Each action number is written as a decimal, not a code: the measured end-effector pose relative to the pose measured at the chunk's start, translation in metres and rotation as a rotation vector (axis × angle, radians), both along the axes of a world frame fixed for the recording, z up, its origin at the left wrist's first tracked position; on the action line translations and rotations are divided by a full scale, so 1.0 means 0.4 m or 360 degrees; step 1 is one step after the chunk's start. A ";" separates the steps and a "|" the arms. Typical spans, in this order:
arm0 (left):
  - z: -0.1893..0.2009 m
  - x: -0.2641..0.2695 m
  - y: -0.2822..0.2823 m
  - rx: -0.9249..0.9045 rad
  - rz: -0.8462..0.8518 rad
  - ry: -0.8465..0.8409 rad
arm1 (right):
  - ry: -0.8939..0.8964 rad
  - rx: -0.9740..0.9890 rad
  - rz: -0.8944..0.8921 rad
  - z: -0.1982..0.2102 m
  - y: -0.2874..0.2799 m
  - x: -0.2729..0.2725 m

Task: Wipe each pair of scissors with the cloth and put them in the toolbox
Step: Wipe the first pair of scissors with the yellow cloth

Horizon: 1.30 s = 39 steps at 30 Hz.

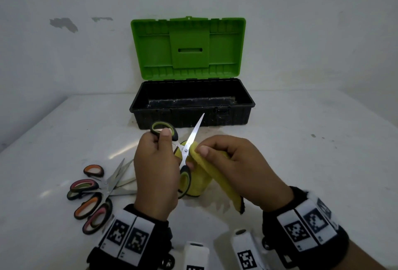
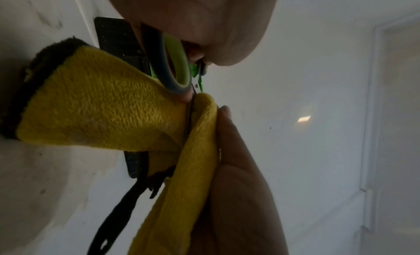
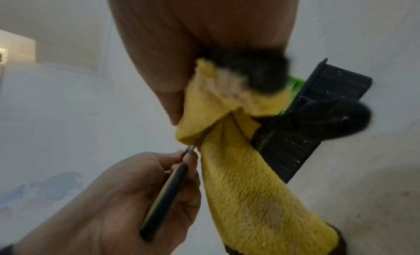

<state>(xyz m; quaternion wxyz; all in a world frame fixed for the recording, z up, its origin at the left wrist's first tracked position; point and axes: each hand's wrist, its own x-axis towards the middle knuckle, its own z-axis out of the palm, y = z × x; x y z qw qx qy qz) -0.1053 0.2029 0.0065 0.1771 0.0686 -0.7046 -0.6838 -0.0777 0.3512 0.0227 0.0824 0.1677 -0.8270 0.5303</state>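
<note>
My left hand (image 1: 159, 157) grips a pair of green-and-black scissors (image 1: 187, 148) by the handles, spread wide, above the table. One bare blade points up toward the toolbox (image 1: 237, 117). My right hand (image 1: 206, 151) pinches the yellow cloth (image 1: 217, 175) round the other blade, close to the pivot. In the left wrist view the cloth (image 2: 102, 106) folds over a thin blade edge just below the green handle loop (image 2: 179, 65). The right wrist view shows the cloth (image 3: 250, 187) wrapped on the blade, with the left hand (image 3: 125, 196) round the black handle (image 3: 168, 192).
The black toolbox stands at the back of the white table with its green lid (image 1: 189, 48) raised against the wall; nothing shows inside it. Several scissors (image 1: 92, 194) with orange, pink and green handles lie heaped at the front left, beside my left wrist.
</note>
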 end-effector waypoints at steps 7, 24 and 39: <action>-0.018 -0.002 0.002 -0.0047 -0.0032 0.0018 | -0.0083 0.0015 -0.0085 -0.019 0.007 -0.010; -0.015 0.006 -0.009 0.0206 0.0024 -0.0074 | -0.0218 0.0208 -0.0217 -0.003 0.086 -0.006; 0.002 -0.001 -0.019 0.0612 -0.0008 -0.0112 | -0.0145 0.0563 -0.0470 0.000 0.155 -0.080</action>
